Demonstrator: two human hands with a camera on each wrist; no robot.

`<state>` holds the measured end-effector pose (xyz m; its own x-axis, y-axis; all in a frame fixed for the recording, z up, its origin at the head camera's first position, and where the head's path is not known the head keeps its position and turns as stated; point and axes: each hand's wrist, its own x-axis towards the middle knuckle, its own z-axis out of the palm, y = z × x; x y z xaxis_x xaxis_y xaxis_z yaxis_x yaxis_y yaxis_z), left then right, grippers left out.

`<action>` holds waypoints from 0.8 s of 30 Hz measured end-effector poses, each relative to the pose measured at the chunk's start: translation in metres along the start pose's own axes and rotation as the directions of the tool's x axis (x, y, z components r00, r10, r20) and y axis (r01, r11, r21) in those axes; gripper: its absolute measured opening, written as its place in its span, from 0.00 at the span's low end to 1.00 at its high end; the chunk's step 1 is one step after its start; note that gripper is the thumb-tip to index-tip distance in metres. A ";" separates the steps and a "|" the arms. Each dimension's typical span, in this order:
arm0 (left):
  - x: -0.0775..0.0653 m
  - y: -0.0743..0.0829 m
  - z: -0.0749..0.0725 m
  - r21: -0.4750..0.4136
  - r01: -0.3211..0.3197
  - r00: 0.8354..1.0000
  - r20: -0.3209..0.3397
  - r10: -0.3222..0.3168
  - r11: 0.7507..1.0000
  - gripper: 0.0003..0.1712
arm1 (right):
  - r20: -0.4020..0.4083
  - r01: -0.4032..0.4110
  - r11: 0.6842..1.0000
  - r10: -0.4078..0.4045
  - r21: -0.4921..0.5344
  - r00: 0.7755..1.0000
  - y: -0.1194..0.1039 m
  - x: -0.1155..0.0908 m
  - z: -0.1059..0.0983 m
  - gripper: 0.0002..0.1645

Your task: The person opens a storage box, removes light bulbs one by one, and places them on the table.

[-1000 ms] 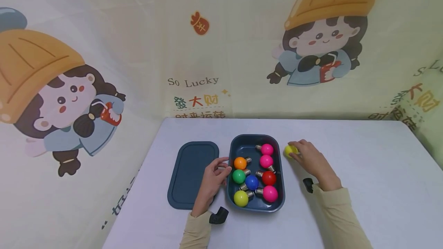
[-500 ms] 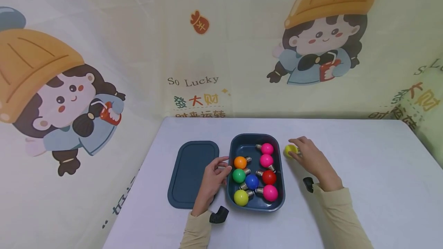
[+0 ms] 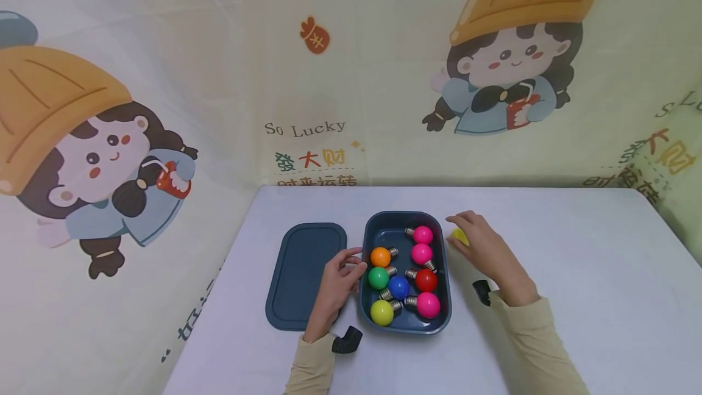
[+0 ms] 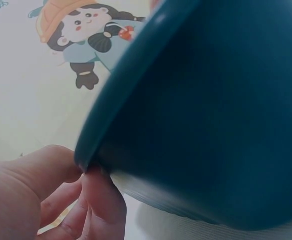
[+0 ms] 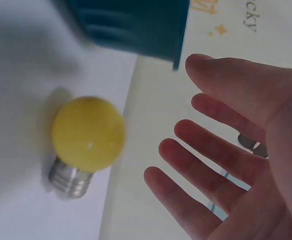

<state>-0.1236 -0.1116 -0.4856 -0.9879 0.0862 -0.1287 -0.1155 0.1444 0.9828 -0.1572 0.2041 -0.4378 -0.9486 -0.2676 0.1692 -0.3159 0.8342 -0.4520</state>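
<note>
A dark blue plastic box (image 3: 393, 238) holds several coloured light bulbs with silver screw bases: pink, orange, green, blue, red (image 3: 426, 280) and yellow (image 3: 382, 313). My left hand (image 3: 336, 288) pinches the left rim of the box; in the left wrist view, thumb and finger meet at the lip (image 4: 103, 120). Right of the box, another yellow bulb (image 5: 88, 134) lies on the white table, base and globe both showing in the right wrist view. My right hand (image 3: 485, 252) hovers over it with fingers spread and nothing in them, partly hiding it from the head view.
A flat dark blue lid (image 3: 301, 279) lies on the table (image 3: 592, 273) left of the box, partly behind my left hand. A printed cloth (image 3: 395, 151) with cartoon figures hangs behind and at the sides.
My right hand's fingers have come away from the yellow bulb, and the hand has shifted left and slightly up. That bulb stays beside the box. My left hand keeps its place on the rim.
</note>
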 end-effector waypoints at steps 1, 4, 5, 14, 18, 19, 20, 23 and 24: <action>0.000 0.000 0.000 0.000 -0.001 1.000 -0.001 0.001 1.000 0.23 | 0.000 0.007 1.000 -0.007 -0.002 1.000 -0.002 0.001 0.000 0.26; 0.000 0.000 0.000 -0.006 -0.003 1.000 -0.005 0.003 1.000 0.24 | 0.001 0.025 1.000 -0.025 -0.008 1.000 -0.008 0.003 0.000 0.26; 0.000 0.000 0.000 -0.007 -0.005 1.000 -0.006 0.004 1.000 0.24 | 0.002 0.030 1.000 -0.030 -0.008 1.000 -0.010 0.003 0.001 0.27; 0.000 -0.001 0.001 -0.002 -0.009 1.000 -0.008 0.009 1.000 0.24 | -0.008 0.130 0.991 -0.131 -0.032 0.991 -0.025 0.011 0.009 0.25; 0.001 -0.001 0.001 0.005 -0.002 1.000 -0.010 0.002 1.000 0.23 | -0.001 0.157 0.987 -0.157 -0.035 0.988 -0.029 0.013 0.012 0.25; 0.001 -0.001 0.001 0.006 0.000 1.000 -0.010 0.001 1.000 0.23 | 0.004 0.160 0.987 -0.159 -0.036 0.987 -0.030 0.013 0.013 0.25; 0.001 -0.001 0.001 0.007 0.002 1.000 -0.011 -0.002 1.000 0.23 | 0.006 0.167 0.985 -0.167 -0.036 0.986 -0.031 0.014 0.013 0.25; 0.001 -0.001 0.001 0.009 -0.002 1.000 -0.006 0.002 1.000 0.23 | 0.020 0.181 0.983 -0.181 -0.032 0.983 -0.033 0.016 0.014 0.24; 0.001 -0.002 0.001 0.010 -0.001 1.000 -0.005 0.001 1.000 0.24 | 0.027 0.183 0.983 -0.182 -0.029 0.983 -0.033 0.017 0.014 0.24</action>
<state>-0.1240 -0.1113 -0.4873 -0.9885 0.0813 -0.1273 -0.1137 0.1542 0.9815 -0.1630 0.1650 -0.4324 -0.8753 -0.4279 0.2253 -0.4835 0.7846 -0.3882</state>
